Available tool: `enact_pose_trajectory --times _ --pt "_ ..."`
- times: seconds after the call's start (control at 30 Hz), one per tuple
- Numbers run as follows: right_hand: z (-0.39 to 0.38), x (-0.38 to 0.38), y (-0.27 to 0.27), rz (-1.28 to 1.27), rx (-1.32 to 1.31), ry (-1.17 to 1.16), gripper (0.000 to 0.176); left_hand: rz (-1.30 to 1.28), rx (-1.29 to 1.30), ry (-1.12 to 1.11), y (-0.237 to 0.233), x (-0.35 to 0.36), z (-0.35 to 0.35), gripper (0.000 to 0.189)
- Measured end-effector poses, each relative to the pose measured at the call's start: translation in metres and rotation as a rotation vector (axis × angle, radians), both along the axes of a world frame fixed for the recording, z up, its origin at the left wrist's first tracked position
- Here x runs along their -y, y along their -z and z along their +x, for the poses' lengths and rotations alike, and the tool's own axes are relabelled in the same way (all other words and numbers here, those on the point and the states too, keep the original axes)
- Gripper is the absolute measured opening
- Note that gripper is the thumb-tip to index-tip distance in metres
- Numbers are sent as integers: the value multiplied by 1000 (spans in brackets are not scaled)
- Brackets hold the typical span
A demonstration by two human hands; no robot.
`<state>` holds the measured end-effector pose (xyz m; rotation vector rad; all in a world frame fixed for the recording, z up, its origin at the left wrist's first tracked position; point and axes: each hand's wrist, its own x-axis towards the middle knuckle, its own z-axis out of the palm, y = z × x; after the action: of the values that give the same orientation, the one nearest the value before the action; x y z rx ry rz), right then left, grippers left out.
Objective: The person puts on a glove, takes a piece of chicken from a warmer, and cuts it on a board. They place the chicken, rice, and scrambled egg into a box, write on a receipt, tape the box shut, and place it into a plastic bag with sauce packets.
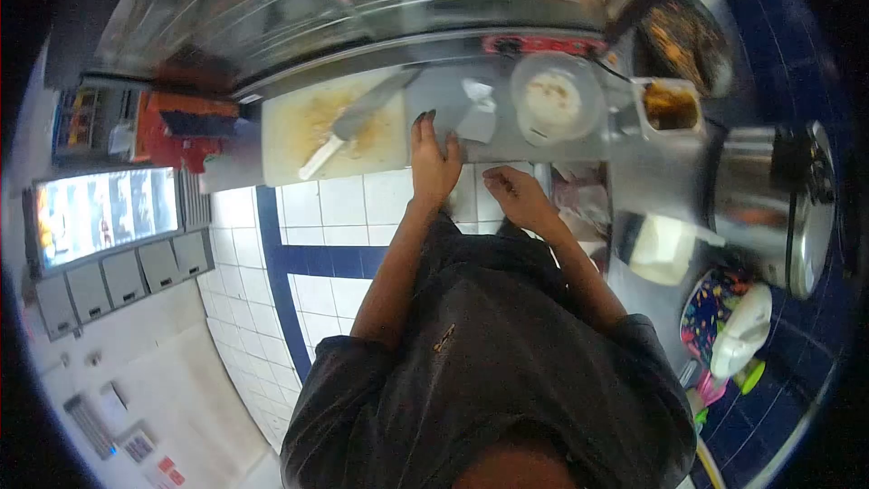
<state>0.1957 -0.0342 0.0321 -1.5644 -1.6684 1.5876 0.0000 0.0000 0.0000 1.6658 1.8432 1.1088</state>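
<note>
The knife (pixel 355 124) lies on the board (pixel 290 140). Just right of the board, the left hand (pixel 434 158) rests on the counter (pixel 439 89), grip spread, beside the paper (pixel 478 113). Further right is the right hand (pixel 516 195), its grip curled; whether it pinches anything I cannot tell. I think the fingers should be kept away from the blade.

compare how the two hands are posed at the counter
The left hand lies open with fingers stretched out; the right hand has its fingers curled in. The left hand reaches further onto the steel counter, beside the cutting board; the right hand sits back at the counter's tiled edge. Both are bare, and neither touches the knife.
</note>
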Motion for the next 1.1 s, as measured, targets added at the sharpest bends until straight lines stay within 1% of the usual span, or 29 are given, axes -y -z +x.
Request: enact_pose_trajectory --times 0.07,0.1,0.17,0.2,0.23,0.27,0.3,0.33,0.37,0.4,0.43,0.47,0.5,0.53,0.57,0.63,0.67,0.7,0.73,0.77,0.83,0.87,0.9,0.93,0.97,1.0,1.03,1.1 --pt "13 -5 13 67 -125 7 27 4 -7 -129 -7 20 1 45" --pt "-102 -16 27 72 -234 13 27 21 -247 -182 -33 16 -116 39" --pt "-142 -27 50 -5 -517 97 27 -12 -353 -276 -41 12 -143 37" --pt "-157 -34 48 -69 -610 163 29 1 -315 -267 -29 3 -151 37" --pt "-185 -40 47 -51 -604 175 29 -100 -393 -184 -19 -4 -170 33" --pt "-211 -45 49 -182 -692 274 28 -202 -469 -95 -9 -10 -187 29" --pt "-232 -54 52 -306 -775 372 28 -183 -453 -77 0 -17 -200 29" --pt "-252 -63 60 -278 -764 388 28 -132 -440 2 10 -23 -210 25" --pt "-272 -72 70 -384 -813 442 26 -82 -430 82 13 -26 -217 22" --pt "-287 -80 74 -489 -868 495 24 -54 -421 79 1 -27 -218 15" --pt "-296 -88 69 -467 -868 514 24 -38 -413 101 -15 -30 -220 15" --pt "-304 -95 61 -522 -808 543 23 -15 -359 96 -31 -31 -222 14" --pt "-313 -96 48 -584 -751 574 21 0 -307 94 -42 -30 -225 12" --pt "-325 -96 15 -556 -821 663 18 -5 -301 88 -47 -30 -227 12" --pt "-329 -95 15 -541 -829 683 18 5 -301 111 -55 -32 -230 12" --pt "-330 -92 13 -486 -945 677 25 28 -235 170 -78 -31 -229 12" --pt "-326 -92 10 -469 -946 690 25 20 -197 178 -85 -28 -225 11" --pt "-319 -93 -3 -503 -877 673 34 31 -190 186 -89 -25 -222 11" --pt "-316 -96 -14 -535 -811 651 44 129 -188 211 -92 -24 -220 10" --pt "-314 -96 -19 -521 -817 652 44 226 -189 239 -96 -22 -219 10" --pt "-309 -95 -35 -485 -1113 646 67 268 -232 281 -105 -15 -216 10" --pt "-303 -94 -47 -376 -1209 497 77 266 -222 377 -111 -13 -213 10" --pt "-295 -101 -58 -347 -1210 499 77 260 -214 475 -117 -13 -208 11" --pt "-287 -106 -67 -418 -1125 502 79 280 -213 489 -123 -16 -202 11" --pt "-281 -110 -71 -493 -1042 508 81 331 -218 563 -129 -18 -196 9" --pt "-273 -108 -72 -351 -1161 380 82 377 -225 639 -134 -19 -191 7" --pt "-267 -111 -69 -344 -1171 395 82 376 -228 658 -140 -18 -185 7" --pt "-248 -126 -61 -289 -1424 275 85 444 -159 872 -153 -19 -167 11"
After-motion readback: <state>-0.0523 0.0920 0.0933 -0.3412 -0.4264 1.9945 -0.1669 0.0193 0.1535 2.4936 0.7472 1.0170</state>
